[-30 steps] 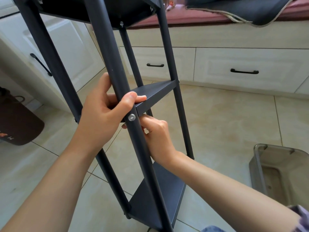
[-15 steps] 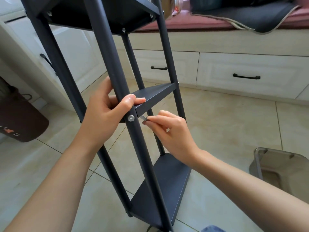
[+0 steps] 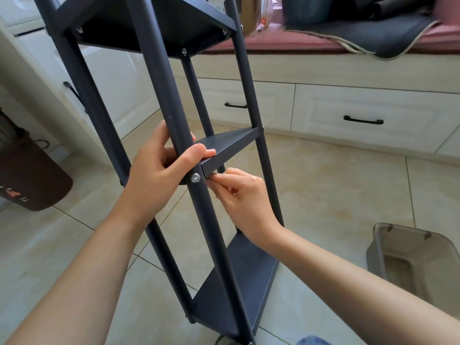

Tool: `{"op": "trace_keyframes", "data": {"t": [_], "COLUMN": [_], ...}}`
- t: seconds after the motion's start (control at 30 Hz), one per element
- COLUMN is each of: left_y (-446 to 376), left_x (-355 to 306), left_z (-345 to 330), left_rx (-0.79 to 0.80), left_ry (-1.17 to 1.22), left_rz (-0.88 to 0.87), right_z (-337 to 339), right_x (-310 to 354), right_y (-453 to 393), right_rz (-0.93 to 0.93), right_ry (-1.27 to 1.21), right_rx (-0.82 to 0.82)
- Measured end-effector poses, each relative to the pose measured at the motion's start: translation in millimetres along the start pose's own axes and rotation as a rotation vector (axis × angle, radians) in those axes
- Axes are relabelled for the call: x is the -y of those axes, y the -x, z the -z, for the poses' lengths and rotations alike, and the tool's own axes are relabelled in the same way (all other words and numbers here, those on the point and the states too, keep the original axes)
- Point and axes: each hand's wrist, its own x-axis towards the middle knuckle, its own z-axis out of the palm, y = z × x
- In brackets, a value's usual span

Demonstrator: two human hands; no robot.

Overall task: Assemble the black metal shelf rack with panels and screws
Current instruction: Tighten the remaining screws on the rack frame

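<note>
Gripping round matte post (image 3: pixel 171 113) — L hand (image 3: pixel 159 175).

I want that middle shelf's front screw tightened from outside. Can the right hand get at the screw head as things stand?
Probably yes. The screw head faces outward on the front post, uncovered. The left hand grips the post just above it, and the right hand sits right beside it, under the middle shelf.

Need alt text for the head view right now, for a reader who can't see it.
A left hand grips the front post of a black shelf rack at the middle shelf, while the right hand pinches a small tool beside the silver screw.
</note>
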Motion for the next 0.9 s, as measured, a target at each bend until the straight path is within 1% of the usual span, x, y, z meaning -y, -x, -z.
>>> {"op": "trace_keyframes", "data": {"t": [0.1, 0.27, 0.47, 0.7, 0.9], "left_y": [0, -1, -2, -3, -5], "left_x": [0, -1, -2, 1, -2], "left_z": [0, 0, -3, -4, -5], "left_rx": [-0.002, 0.011, 0.010, 0.005, 0.007], "left_ry": [-0.031, -0.005, -0.021, -0.023, -0.031], "left_rz": [0.004, 0.013, 0.006, -0.018, -0.028], "right_z": [-2, -4, -10, -23, -38], "right_x": [-2, -4, -15, -31, -35], "right_y": [2, 2, -1, -4, -6], "right_rz": [0.004, 0.021, 0.067, 0.252, 0.291], "right_ry": [-0.005, -0.011, 0.011, 0.068, 0.102], "right_rx": [-0.002, 0.025, -0.003, -0.138, -0.256]}}
